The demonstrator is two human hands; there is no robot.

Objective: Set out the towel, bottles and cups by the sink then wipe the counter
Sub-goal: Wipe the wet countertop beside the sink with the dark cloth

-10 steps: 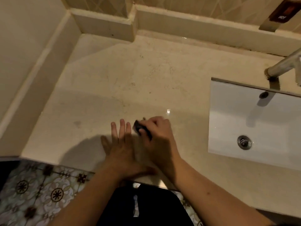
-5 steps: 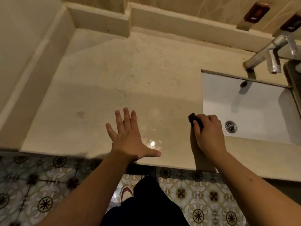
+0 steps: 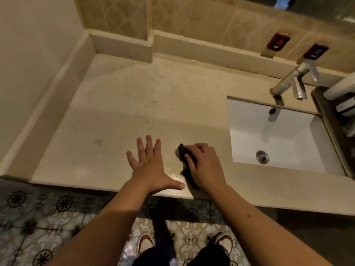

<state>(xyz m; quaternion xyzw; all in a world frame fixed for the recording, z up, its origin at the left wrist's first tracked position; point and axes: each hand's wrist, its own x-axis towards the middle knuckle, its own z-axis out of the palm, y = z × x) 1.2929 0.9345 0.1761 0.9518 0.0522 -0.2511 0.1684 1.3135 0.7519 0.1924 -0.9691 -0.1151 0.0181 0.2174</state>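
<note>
Hands at work on a pale beige stone counter (image 3: 134, 104) beside a white rectangular undermount sink (image 3: 284, 150): the right hand (image 3: 203, 166) presses a small dark cloth (image 3: 185, 154) flat against the surface near the front edge, its fingers (image 3: 194, 147) curled over and grasping the cloth, while the left hand (image 3: 151, 166) rests just beside it, released, fingers spread, holding nothing. The step in hand appears to be the wiping of the counter. A wet gleam sits between the two hands, and a faint dark smudge (image 3: 99, 142) lies well to the left, apparently not yet reached.

To do this well, the cloth probably wants firm, even pressure and overlapping strokes, working outward from the sink toward the far left corner and back wall, so no strip is missed. The open hand serves best as a brace, lifted clear of each pass. A chrome tap (image 3: 292, 79) stands behind the basin; white rolled items, only partly visible, sit on a dark tray (image 3: 326, 116) at the right edge. No bottles or cups can be made out.
</note>
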